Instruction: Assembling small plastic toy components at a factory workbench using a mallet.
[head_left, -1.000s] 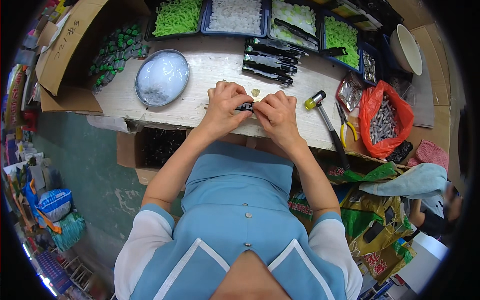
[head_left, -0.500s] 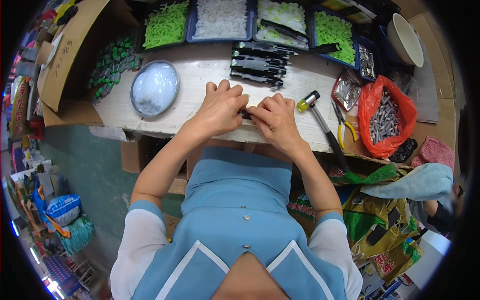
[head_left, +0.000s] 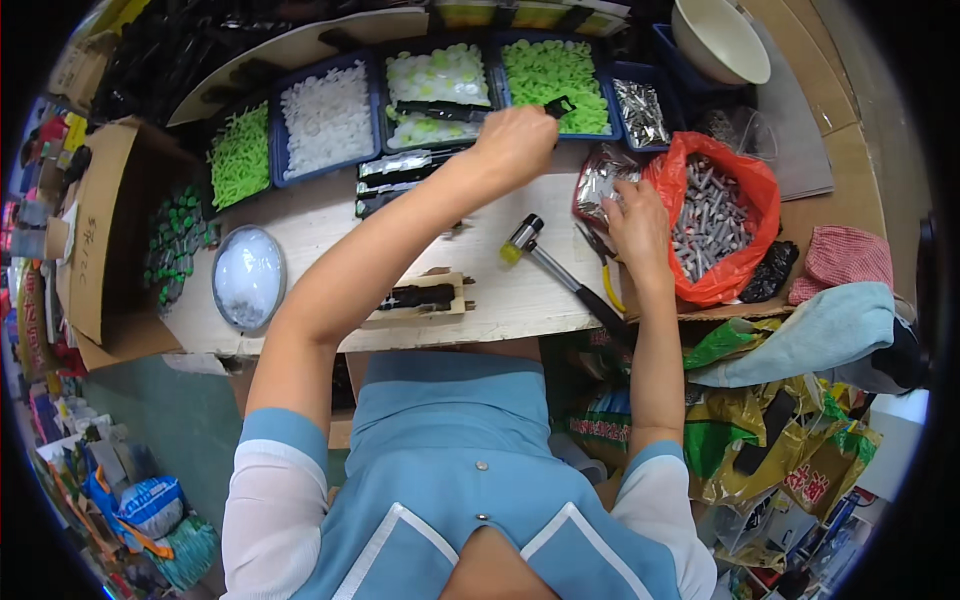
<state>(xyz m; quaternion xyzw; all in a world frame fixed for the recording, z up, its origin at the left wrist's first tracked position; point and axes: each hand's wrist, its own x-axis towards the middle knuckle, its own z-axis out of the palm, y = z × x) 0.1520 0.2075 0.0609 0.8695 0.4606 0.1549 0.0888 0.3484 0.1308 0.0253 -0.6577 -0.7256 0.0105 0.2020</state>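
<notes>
The left hand (head_left: 515, 145) is at the near edge of the lime-green pieces (head_left: 555, 75), its fingers bent and drawn close together; the tips are mostly hidden, so I cannot tell whether they grip anything, though a slim black part (head_left: 435, 110) shows to its left and a hooked black end (head_left: 561, 106) just to its right. The right hand (head_left: 642, 232) has its fingers slightly parted, the tips over the near right side of a shallow red-edged tray of shiny silvery bits (head_left: 598, 185); whether they pinch a piece cannot be made out. A dark workpiece (head_left: 425, 296) sits in a pale wooden holder (head_left: 458, 283) with metal pins at its right end, on the near part of the whitish, scuffed bench (head_left: 320, 240), just on the near side of the left forearm. Farther off, partly behind that forearm, is a stack of glossy black strips (head_left: 378, 187). To the right lie a hammer (head_left: 556, 264) with a yellow-and-black head, steel shaft and dark grip, and yellow-handled pliers (head_left: 612, 288) near the right wrist. Right of that hand, a crinkled red plastic bag (head_left: 735, 288) holds grey cylindrical pieces (head_left: 712, 215). A smooth cream bowl (head_left: 715, 40) leans at the far right; a round dish (head_left: 217, 290) of translucent material stands at left.
</notes>
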